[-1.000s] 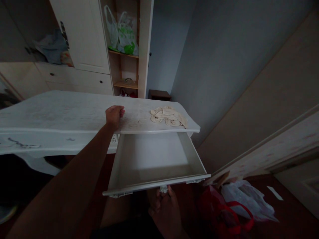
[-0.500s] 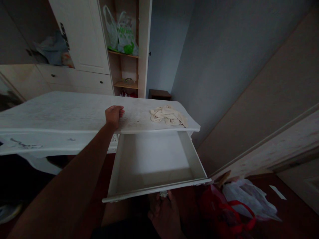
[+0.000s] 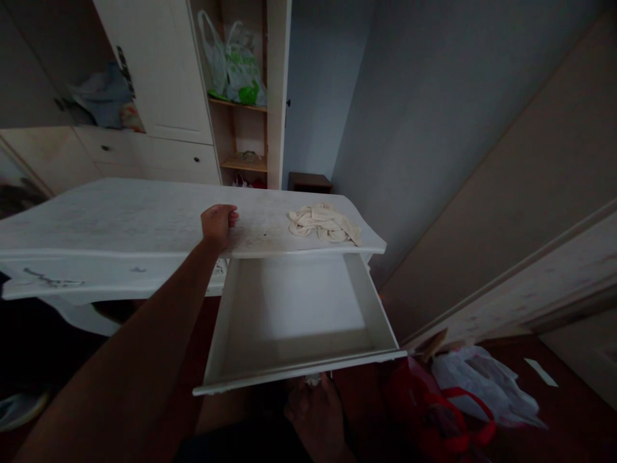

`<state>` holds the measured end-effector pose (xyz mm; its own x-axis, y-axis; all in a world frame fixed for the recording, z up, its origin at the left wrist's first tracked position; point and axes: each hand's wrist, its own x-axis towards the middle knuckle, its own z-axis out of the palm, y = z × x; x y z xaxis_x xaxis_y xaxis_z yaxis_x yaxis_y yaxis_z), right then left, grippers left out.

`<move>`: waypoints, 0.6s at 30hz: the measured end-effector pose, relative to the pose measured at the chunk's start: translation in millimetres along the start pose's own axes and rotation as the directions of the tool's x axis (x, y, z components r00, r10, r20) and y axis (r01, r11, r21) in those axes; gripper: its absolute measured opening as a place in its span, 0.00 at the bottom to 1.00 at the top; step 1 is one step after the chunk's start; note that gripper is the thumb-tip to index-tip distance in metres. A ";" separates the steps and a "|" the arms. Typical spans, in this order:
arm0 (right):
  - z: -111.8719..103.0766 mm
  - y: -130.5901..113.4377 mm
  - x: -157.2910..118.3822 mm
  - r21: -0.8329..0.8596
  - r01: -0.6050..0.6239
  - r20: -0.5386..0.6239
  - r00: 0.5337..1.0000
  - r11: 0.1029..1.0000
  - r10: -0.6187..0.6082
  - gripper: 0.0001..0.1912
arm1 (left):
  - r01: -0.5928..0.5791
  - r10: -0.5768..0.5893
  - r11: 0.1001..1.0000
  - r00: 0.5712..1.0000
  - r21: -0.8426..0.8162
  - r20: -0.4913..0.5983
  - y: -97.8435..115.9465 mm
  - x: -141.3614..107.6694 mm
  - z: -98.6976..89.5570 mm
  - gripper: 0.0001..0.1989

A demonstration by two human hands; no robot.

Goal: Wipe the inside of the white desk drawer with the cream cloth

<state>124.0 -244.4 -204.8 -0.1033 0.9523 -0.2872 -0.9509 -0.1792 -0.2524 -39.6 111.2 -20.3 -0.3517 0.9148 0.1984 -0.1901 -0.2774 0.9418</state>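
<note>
A white desk (image 3: 139, 215) has a drawer (image 3: 299, 308) pulled out, with nothing visible inside. My left hand (image 3: 218, 223) rests on the desktop, fingers curled closed, with nothing seen in them. Below the drawer front, in shadow, my right hand (image 3: 315, 408) has its fingers around the drawer knob (image 3: 313, 379). A crumpled cream cloth (image 3: 325, 223) lies at the right end of the desktop, right of my left hand.
Behind the desk stands a white wardrobe (image 3: 164, 77) with plastic bags (image 3: 243, 71) on a shelf. On the floor at the lower right are a red bag (image 3: 429, 411) and a white plastic bag (image 3: 486, 382). A grey wall rises at the right.
The view has shifted very slightly. Both hands keep their places, and the drawer stays pulled out about as far as before.
</note>
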 end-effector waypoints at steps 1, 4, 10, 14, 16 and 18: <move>-3.0 -0.2 1.3 0.008 0.000 0.005 1.000 1.000 0.000 0.15 | -0.003 0.003 1.000 1.000 0.004 0.001 -0.1 0.1 0.0 0.02; -11.4 -0.9 4.3 0.038 -0.010 0.029 1.000 0.999 0.009 0.13 | -0.008 0.008 1.000 1.000 0.012 0.007 -0.1 0.2 0.0 0.02; -19.7 -2.8 7.0 -0.010 0.000 0.062 0.998 1.000 0.001 0.12 | -0.008 0.007 1.000 1.000 0.027 0.027 -0.5 -0.8 -0.8 0.03; -29.7 0.0 11.9 -0.047 0.006 0.052 0.999 0.999 -0.003 0.13 | -0.080 0.053 0.965 0.992 0.249 0.113 -0.2 -4.9 -1.2 0.06; -35.9 0.6 13.8 -0.085 0.009 0.063 0.998 0.996 -0.004 0.15 | -0.134 0.071 0.917 0.982 0.376 0.177 0.6 -9.1 -1.1 0.07; -40.3 -1.0 13.6 -0.164 -0.016 0.096 0.995 0.986 0.032 0.17 | -0.238 0.105 0.816 0.957 0.527 0.270 1.7 -14.1 -0.1 0.08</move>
<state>135.2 -241.2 -245.7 -0.1615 0.9653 -0.2053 -0.8882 -0.2329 -0.3960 -35.0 97.8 -21.5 -0.1090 0.9257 0.3622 0.4114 -0.2897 0.8642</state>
